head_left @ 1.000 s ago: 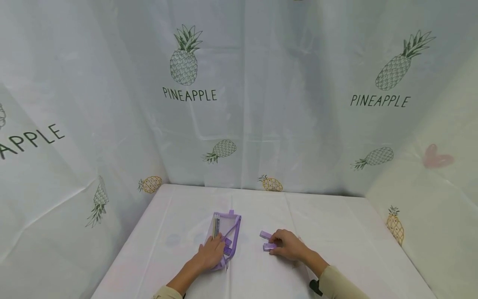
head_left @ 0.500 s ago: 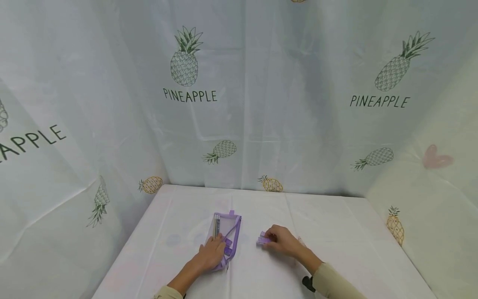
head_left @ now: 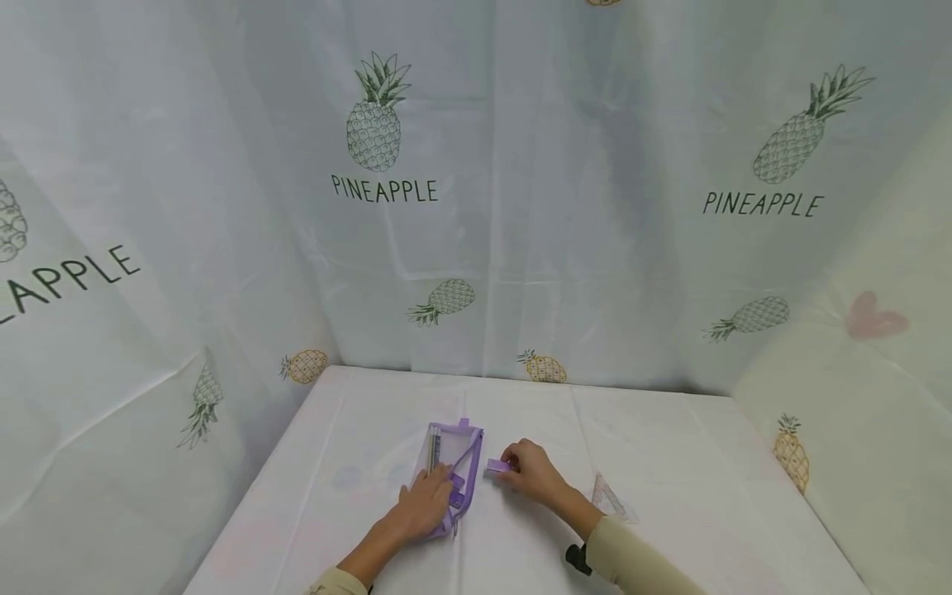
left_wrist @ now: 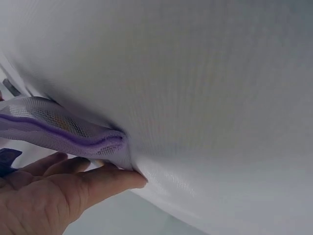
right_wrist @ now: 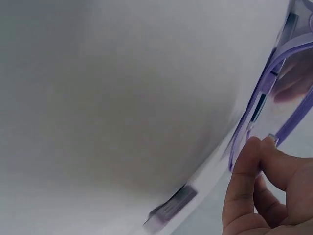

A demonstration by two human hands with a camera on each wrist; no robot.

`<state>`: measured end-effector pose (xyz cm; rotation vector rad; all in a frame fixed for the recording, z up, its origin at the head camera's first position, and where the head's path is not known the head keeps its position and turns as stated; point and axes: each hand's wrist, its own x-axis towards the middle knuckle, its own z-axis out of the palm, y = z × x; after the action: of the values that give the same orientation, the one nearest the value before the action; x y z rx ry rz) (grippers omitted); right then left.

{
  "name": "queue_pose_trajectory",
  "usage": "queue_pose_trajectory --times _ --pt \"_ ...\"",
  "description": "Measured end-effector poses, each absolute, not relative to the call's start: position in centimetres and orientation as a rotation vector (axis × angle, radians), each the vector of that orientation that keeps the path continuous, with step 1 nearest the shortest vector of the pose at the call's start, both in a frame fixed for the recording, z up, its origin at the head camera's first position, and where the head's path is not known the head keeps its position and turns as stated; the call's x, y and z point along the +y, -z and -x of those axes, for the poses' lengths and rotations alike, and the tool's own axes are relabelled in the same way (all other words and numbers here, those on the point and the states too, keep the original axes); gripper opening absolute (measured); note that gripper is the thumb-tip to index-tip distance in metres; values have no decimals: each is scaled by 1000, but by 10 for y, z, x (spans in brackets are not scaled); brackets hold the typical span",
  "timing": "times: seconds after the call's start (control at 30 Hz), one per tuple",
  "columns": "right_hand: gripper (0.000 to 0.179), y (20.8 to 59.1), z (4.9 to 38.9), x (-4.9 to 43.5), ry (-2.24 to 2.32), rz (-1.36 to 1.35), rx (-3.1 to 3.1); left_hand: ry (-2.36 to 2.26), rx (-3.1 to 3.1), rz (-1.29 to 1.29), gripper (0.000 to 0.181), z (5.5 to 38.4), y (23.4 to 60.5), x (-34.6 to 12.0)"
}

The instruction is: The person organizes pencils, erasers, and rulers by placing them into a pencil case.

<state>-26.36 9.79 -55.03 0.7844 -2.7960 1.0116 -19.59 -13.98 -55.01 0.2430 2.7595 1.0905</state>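
In the head view, a purple mesh pencil case [head_left: 476, 467] lies left of the table's middle. Long sticks, perhaps pencils [head_left: 434, 446], and small dark purple pieces [head_left: 456, 498] show inside it. My left hand [head_left: 420, 504] rests on the case with fingers extended; in the left wrist view, the thumb [left_wrist: 115, 183] lies along its edge. Just right of the case, my right hand [head_left: 531, 469] pinches a small purple block [head_left: 497, 466]. In the right wrist view, a blurred purple-grey block [right_wrist: 171, 208] shows apart from the fingers.
A clear set square [head_left: 610, 500] lies behind the right forearm. White cloth covers the table [head_left: 669, 446]. Pineapple-print curtains [head_left: 580, 207] enclose the back and sides.
The right hand has moved left toward the pencil case with a purple block. Two blocks showed by its fingers earlier; one shows there now. The set square is uncovered. The left hand stays put.
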Motion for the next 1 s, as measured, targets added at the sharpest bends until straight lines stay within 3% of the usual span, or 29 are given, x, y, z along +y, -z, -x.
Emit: queue_pose_trajectory --times 1.0 --pt "13 570 278 24 -1204 -620 -2817 -1073 2755 -232 52 199 550 -138"
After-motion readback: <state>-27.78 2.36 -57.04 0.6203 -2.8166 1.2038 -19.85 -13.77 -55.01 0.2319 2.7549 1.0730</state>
